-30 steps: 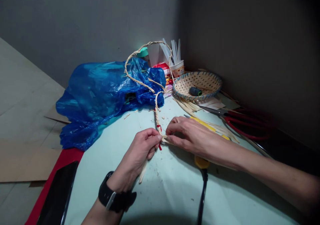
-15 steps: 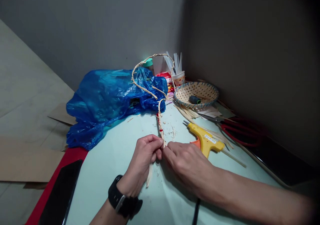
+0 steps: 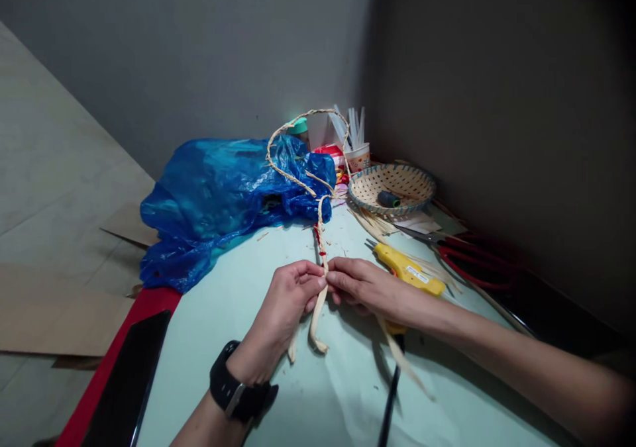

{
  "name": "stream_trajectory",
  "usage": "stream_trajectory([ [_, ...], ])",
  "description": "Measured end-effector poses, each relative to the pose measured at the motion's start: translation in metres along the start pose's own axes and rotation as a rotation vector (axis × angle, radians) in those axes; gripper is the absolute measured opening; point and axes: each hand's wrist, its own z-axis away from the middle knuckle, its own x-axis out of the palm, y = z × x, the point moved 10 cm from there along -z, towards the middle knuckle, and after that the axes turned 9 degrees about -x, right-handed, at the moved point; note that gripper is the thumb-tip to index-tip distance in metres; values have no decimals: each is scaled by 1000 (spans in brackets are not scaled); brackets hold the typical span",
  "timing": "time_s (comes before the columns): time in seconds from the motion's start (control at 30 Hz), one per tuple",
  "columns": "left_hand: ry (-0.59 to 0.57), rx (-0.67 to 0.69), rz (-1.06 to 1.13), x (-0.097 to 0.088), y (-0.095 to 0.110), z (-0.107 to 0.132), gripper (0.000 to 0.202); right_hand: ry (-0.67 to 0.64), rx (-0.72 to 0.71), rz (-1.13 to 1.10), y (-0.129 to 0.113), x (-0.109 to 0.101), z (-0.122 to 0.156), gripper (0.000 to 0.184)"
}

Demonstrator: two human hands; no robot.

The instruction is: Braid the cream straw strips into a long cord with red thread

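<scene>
A pale braided cord (image 3: pixel 320 220) of plant-fibre strips runs from the back of the table toward me, with red bits along one stretch. My left hand (image 3: pixel 293 291), wearing a black watch (image 3: pixel 238 384) at the wrist, pinches the cord's near end. From the other side, my right hand (image 3: pixel 365 285) pinches the strips at the same spot, fingertips touching or nearly touching the left ones. A loose flat strip (image 3: pixel 318 328) hangs below the fingers and curls at its tip. Another strip trails under the right wrist. The yellow glue gun (image 3: pixel 410 268) lies partly hidden behind my right forearm.
A blue plastic bag (image 3: pixel 223 195) fills the back left. At the back right stand a paper cup (image 3: pixel 358 159) of glue sticks and a woven basket (image 3: pixel 365 192) with a dark thread spool (image 3: pixel 388 199). Red-handled scissors (image 3: pixel 464 255) lie right; a black cable (image 3: pixel 390 407) runs in front.
My right hand has lifted and straightened slightly from its curled position. The loose strip below the fingers now shows, and another trails under the right wrist. My left hand keeps its pinch.
</scene>
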Motion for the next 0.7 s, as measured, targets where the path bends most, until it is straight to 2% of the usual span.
stream_trajectory([
  [0.1, 37, 66, -206, 1, 11, 5, 7, 54, -57, 128, -4, -6, -3, 36],
  [0.2, 81, 134, -463, 1, 23, 14, 14, 92, -64, 201, -9, -11, -2, 41],
  [0.37, 276, 246, -848, -6, 47, 35, 26, 171, -41, 290, -13, -16, 2, 41],
  [0.5, 301, 357, -902, 8, 49, 50, 25, 180, -51, 145, -12, -12, 4, 39],
  [0.7, 315, 462, -1026, 46, 21, 57, 17, 132, 20, -321, -1, 1, 5, 35],
])
